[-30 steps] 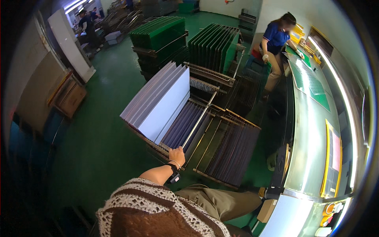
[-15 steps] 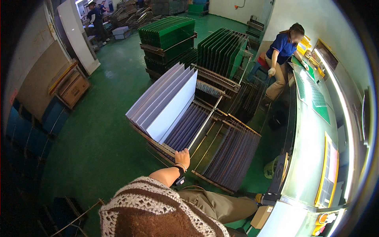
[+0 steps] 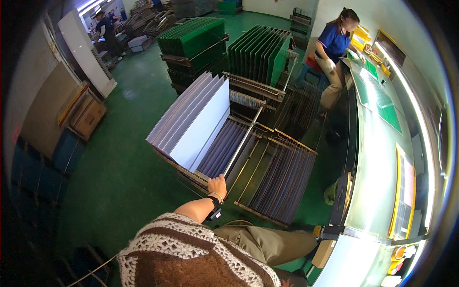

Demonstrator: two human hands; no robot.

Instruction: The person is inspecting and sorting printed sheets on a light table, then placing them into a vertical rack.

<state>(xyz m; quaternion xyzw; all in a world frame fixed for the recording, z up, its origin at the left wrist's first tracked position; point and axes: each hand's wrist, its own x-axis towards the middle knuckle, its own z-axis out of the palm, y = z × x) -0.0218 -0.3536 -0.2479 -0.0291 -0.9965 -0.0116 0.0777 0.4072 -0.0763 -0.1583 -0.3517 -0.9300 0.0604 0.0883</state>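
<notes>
My left hand (image 3: 217, 187), with a dark watch and a bracelet at the wrist, is closed around the near corner of a metal rack (image 3: 239, 150), at the end of its side bar. Several pale flat panels (image 3: 201, 126) stand upright in the rack's left part; dark slats show along its right part. Just right of the rack lies a second, low slatted rack (image 3: 282, 179), which my hand does not touch. My right hand is out of the picture.
Green panels (image 3: 260, 55) stand in racks beyond. A co-worker in a blue shirt (image 3: 334, 40) sits at a lit workbench (image 3: 373, 191) along the right. My outstretched leg (image 3: 267, 244) and a cardboard box (image 3: 323, 253) are near the bench. A brown box (image 3: 88, 117) stands left.
The view has shifted slightly. My left hand keeps its hold, and the gap between its rack and the low rack looks a little wider. The co-worker sits more upright.
</notes>
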